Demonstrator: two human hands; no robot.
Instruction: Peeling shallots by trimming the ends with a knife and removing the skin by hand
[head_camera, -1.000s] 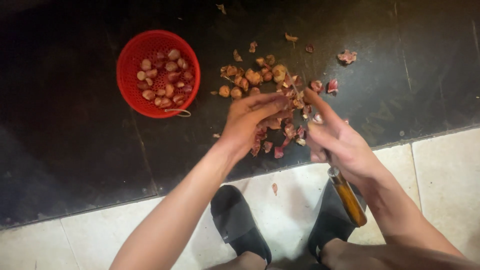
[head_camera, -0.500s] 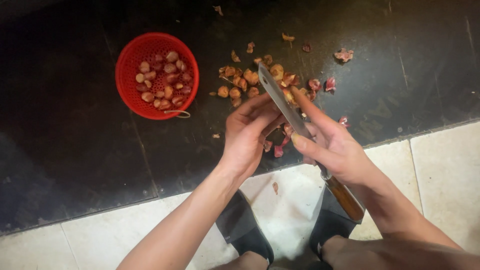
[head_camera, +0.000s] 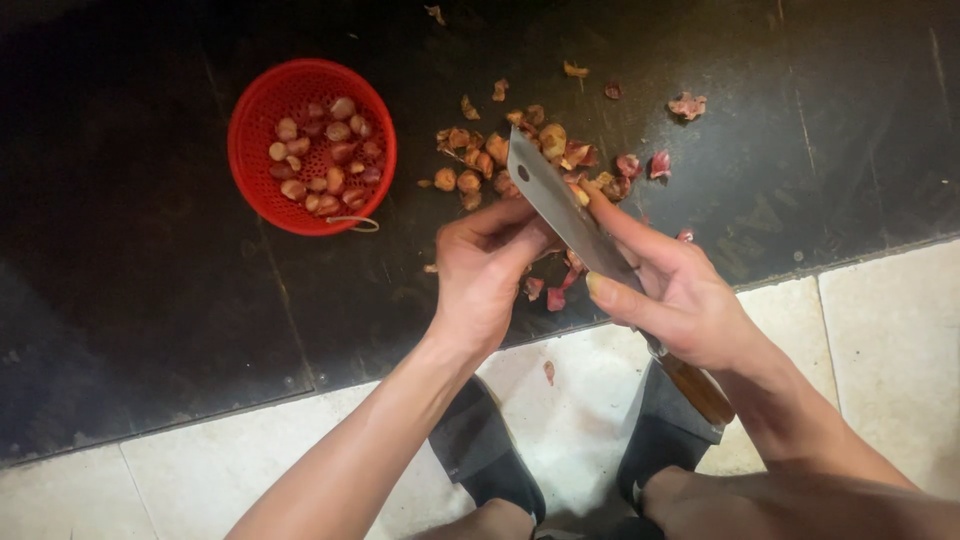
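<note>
Right hand (head_camera: 690, 295): closed round a cleaver (head_camera: 560, 205), gripped high where the blade meets the wooden handle (head_camera: 700, 388); forefinger stretched along the flat of the blade, thumb below it. The handle sticks out behind the wrist, over the pale floor tiles (head_camera: 890, 330). The blade slants up and to the left, its tip with a small hole lying over the heap of shallots.

Left hand (head_camera: 485, 270): fingers curled in against the lower edge of the blade, fingertips touching it. What the fingers pinch is hidden by the hand and blade; cannot tell whether a shallot is in it.

Shallots, loose heap (head_camera: 475, 160): unpeeled brownish bulbs and reddish skins on the dark mat (head_camera: 150, 300), just beyond the blade tip. Scraps of red peel (head_camera: 555, 297) lie under and between the two hands; more peel (head_camera: 686, 104) is scattered further off to the right.

Red basket (head_camera: 312, 145): round plastic sieve with a small wire loop at its near rim, standing on the dark mat to the left of the heap, well apart from the hands. It holds peeled, pale pink shallots (head_camera: 325, 150) in a single layer.

Floor: the dark mat covers the far part; pale tiles the near part, with one peel scrap (head_camera: 548, 372) on them.

Black sandals (head_camera: 490, 450): one under each arm, at the lower edge of the view.
</note>
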